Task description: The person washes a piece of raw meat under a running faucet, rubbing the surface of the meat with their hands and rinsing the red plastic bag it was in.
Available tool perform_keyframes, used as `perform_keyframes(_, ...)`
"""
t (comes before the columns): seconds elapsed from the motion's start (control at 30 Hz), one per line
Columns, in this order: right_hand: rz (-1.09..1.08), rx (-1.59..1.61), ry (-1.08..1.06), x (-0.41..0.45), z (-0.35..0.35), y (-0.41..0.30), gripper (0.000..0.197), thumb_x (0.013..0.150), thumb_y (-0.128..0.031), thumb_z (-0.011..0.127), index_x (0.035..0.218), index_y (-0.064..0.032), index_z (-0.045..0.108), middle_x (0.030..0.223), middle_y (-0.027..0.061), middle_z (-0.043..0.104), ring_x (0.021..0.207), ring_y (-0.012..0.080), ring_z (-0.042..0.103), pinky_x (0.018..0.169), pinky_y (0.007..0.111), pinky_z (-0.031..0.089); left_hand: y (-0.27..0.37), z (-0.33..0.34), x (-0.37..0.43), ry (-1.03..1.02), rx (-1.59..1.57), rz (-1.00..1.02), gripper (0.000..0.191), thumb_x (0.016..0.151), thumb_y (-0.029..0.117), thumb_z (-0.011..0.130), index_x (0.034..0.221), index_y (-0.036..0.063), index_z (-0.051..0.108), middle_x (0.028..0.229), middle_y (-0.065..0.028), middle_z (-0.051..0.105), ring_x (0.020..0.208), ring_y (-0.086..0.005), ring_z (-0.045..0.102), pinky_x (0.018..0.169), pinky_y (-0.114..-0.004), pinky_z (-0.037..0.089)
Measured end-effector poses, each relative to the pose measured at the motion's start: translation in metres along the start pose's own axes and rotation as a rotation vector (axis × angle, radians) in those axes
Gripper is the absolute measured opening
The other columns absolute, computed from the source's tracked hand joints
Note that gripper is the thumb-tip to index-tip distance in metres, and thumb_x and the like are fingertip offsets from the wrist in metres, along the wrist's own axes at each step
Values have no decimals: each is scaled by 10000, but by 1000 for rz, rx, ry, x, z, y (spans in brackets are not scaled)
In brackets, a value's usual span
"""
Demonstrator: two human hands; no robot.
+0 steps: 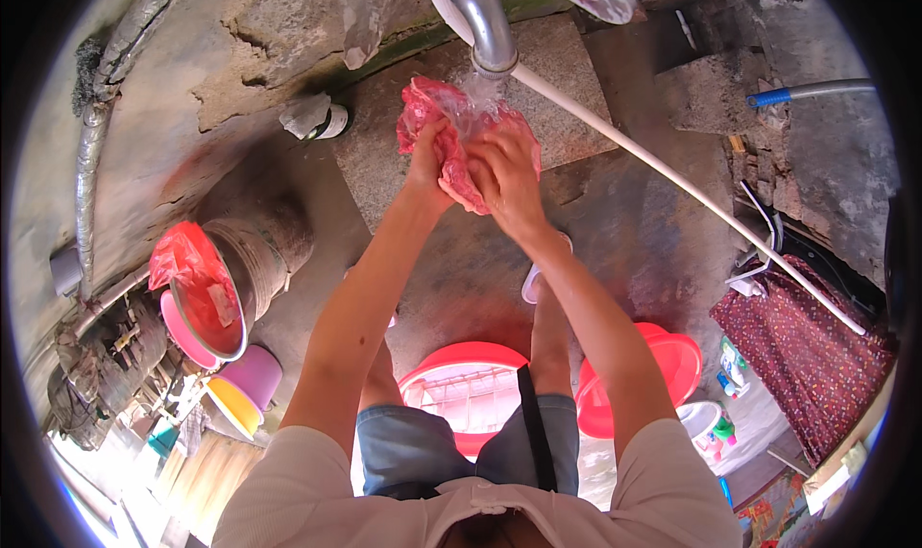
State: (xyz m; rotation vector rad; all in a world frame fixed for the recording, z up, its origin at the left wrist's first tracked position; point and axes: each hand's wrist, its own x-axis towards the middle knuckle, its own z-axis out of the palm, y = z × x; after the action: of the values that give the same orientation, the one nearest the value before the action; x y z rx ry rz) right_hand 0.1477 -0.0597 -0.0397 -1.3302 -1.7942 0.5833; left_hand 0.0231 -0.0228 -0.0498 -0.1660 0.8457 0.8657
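A piece of raw red meat is held up in both my hands, below a metal tap. Clear water runs from the spout onto the meat's upper part. My left hand grips the left side, with the thumb lying over the front. On the right side, my right hand presses bent fingers against the meat. Its far side and some of my fingertips are hidden.
A white pipe slants down to the right from behind the tap. Left stands a bucket with a red plastic bag over it. A water-filled red basin lies between my legs; another red basin is beside my right arm.
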Motion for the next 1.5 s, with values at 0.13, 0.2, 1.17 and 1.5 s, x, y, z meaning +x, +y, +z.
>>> perform_keyframes(0.13,310,159,-9,11,1,7,70,793,-74,522,800,-6,509,788,175,506,786,350,485,687,405,380,-13,7,4,84,12,54,252,813,294,481,917,75,548,874,-61,584,833,-212,553,774,-354,453)
perform_keyframes(0.2,321,118,1,12,2,8,78,802,-82,514,802,-4,507,786,175,509,778,346,491,677,401,383,-15,18,7,157,-5,98,243,810,283,478,925,76,533,872,-70,584,821,-213,565,769,-356,454)
perform_keyframes(1.17,810,976,-203,35,-8,48,477,674,-105,721,1082,-4,496,905,53,593,848,125,564,782,273,448,-9,-4,-18,101,707,112,406,768,275,633,1070,31,516,943,-43,581,832,-133,552,740,-281,443)
perform_keyframes(1.5,659,795,111,30,-5,11,387,712,-137,715,1044,-58,532,863,22,602,759,78,544,682,223,453,-23,-2,8,267,608,426,189,790,123,537,935,9,575,844,-35,592,742,-121,562,654,-268,464)
